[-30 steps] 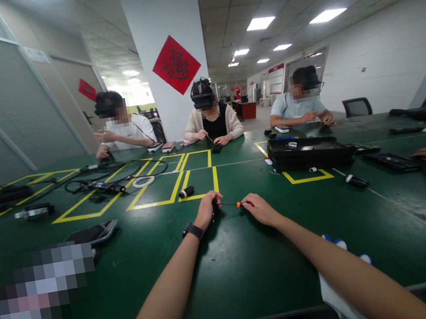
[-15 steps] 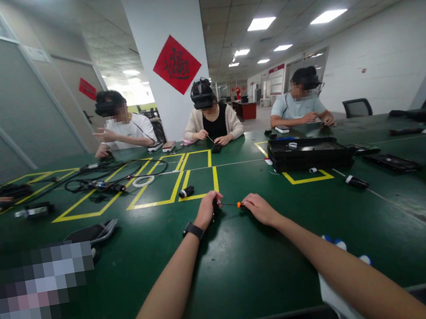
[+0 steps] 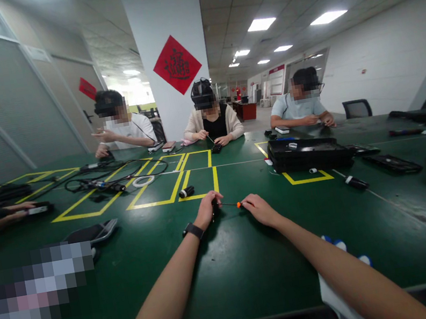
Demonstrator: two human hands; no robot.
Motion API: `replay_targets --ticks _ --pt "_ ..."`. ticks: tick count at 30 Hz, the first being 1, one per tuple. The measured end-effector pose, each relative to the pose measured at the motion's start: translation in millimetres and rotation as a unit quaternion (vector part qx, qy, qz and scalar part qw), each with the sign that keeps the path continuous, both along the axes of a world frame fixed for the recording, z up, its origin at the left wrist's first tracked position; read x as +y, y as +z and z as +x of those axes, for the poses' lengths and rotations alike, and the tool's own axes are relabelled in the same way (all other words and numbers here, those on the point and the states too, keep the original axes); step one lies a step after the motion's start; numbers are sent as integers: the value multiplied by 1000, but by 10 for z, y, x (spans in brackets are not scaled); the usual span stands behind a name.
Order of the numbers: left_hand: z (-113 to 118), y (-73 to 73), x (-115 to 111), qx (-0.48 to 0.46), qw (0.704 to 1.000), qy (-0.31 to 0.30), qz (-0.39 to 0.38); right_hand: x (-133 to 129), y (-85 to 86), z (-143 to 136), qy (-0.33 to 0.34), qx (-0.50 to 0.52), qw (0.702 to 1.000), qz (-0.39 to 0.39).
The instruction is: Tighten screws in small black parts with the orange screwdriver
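Observation:
Over the middle of the green table (image 3: 220, 300), my right hand (image 3: 260, 209) is closed around the handle of a screwdriver (image 3: 239, 205) with an orange collar. Its thin shaft points left, level with the tabletop, toward my left hand (image 3: 206, 211). That hand, with a black watch (image 3: 193, 231) on its wrist, is closed on a small black part (image 3: 216, 209). Fingers cover most of the part, so its kind does not show. The shaft's tip reaches the part or ends right beside it; I cannot tell which.
Beyond my hands lies a short black-and-white cylinder (image 3: 186, 191). Black trays (image 3: 310, 153) are stacked at right, near another cylinder (image 3: 356, 182). Cables (image 3: 117, 170) tangle at left. Several co-workers sit around the table, and their hands show at both edges.
My hands and the screwdriver hold almost the same position. At the left edge a co-worker's hands have moved into view with a dark object; at right another's hand now has a greyish item.

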State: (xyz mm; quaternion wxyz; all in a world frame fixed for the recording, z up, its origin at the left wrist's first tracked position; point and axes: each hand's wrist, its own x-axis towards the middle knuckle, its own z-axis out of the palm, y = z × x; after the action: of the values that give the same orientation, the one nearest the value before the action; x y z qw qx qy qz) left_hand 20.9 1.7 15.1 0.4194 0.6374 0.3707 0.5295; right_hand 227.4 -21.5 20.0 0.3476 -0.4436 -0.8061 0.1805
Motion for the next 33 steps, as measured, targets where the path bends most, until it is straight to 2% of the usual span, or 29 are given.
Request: replay_targets --ticks 5,11,18,25,33 --pt "2 4 -8 -21 1000 -9 -4 -37 39 5 3 1 1000 7" --pt "10 16 -7 1 1000 9 -5 -57 51 -14 1 29 1000 -13" --pt "20 27 -12 18 999 30 -5 -23 17 0 -3 -3 1000 12" --pt "14 -9 16 13 1000 22 -4 -51 25 -13 -7 29 1000 7" --pt "15 3 2 4 1000 16 -10 -13 40 13 -10 14 1000 16"
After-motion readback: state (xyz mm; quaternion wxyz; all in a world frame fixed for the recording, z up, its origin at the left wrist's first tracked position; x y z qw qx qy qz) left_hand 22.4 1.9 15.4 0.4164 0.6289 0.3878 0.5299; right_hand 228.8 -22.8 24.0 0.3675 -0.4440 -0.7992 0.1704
